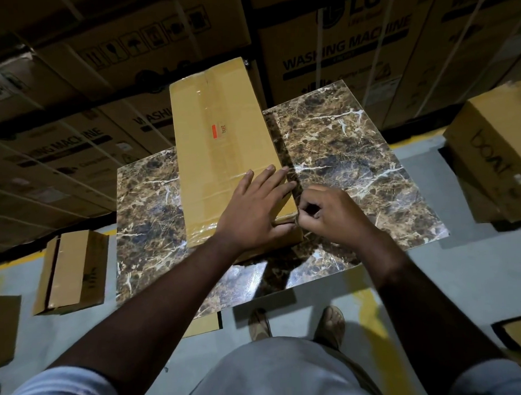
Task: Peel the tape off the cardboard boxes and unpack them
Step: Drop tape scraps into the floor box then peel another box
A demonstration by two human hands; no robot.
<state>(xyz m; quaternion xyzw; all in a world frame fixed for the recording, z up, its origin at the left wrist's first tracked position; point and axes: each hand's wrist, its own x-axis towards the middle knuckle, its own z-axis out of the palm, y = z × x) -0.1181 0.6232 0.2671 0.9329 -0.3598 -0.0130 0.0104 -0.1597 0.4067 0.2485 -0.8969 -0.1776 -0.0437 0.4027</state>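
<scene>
- The right hand [333,213] has its fingers curled; thumb and fingertips pinch at the near right corner of the cardboard box [227,151], on the clear tape [202,229] that wraps that end. Whether a tape end is already lifted cannot be told.
- The left hand [254,209], just beside the right hand, lies flat on the box top with fingers spread and straight, pressing the box down.
- The box lies lengthwise away from both hands on the marble-patterned counter [355,151], its near end under the left palm. A tape strip also runs along the top seam, beyond the fingertips.
- Step in hand, as judged: starting the tape edge at the corner; the flaps are shut and nothing is unpacked.
- Next move calls for: a firm pinch on a freed tape end, a steady pull along the seam, and the left hand bracing the box.
- Farther out: a smaller box [71,271] on the floor left of the left arm, another box [496,157] right of the right hand, stacked washing machine cartons [345,53] beyond the counter.
</scene>
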